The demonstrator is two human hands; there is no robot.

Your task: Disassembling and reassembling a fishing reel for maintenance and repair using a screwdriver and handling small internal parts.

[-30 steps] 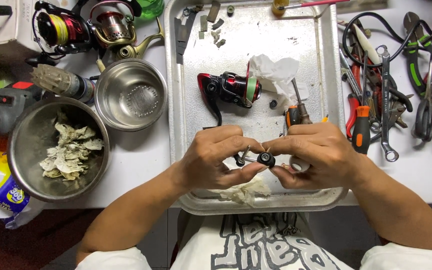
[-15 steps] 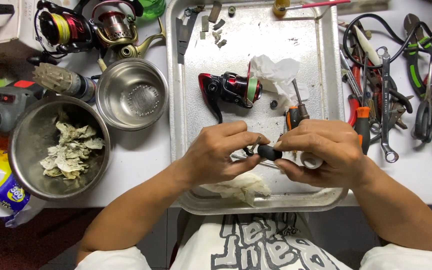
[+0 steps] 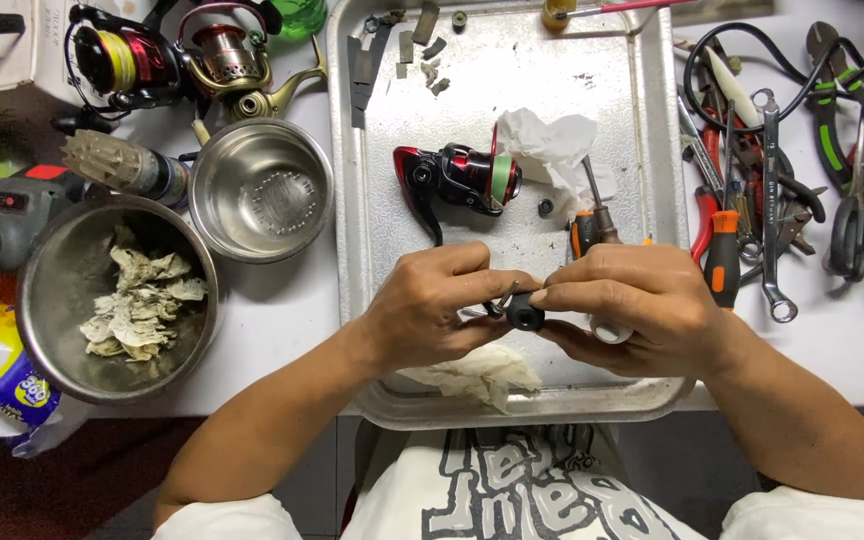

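Observation:
Over the near part of a metal tray (image 3: 372,230), my left hand (image 3: 437,310) and my right hand (image 3: 642,305) meet on a small reel handle part with a black round knob (image 3: 524,317) and thin metal arm. Both hands grip it between fingertips. My right hand also holds a small white object (image 3: 612,331) under its fingers. A red and black fishing reel body (image 3: 457,178) lies in the tray just beyond my hands, next to a crumpled white tissue (image 3: 552,145). A soiled tissue (image 3: 477,372) lies under my left hand.
Left of the tray stand a large steel bowl (image 3: 62,260) holding used tissues and a smaller steel bowl (image 3: 260,190). Two more reels (image 3: 172,60) lie at the back left. Wrenches, pliers and screwdrivers (image 3: 782,170) are spread on the right. An orange-handled screwdriver (image 3: 592,225) lies in the tray.
The black knob part has shifted slightly between my fingers, and my hands have closed in a little tighter around it. Nothing else moved.

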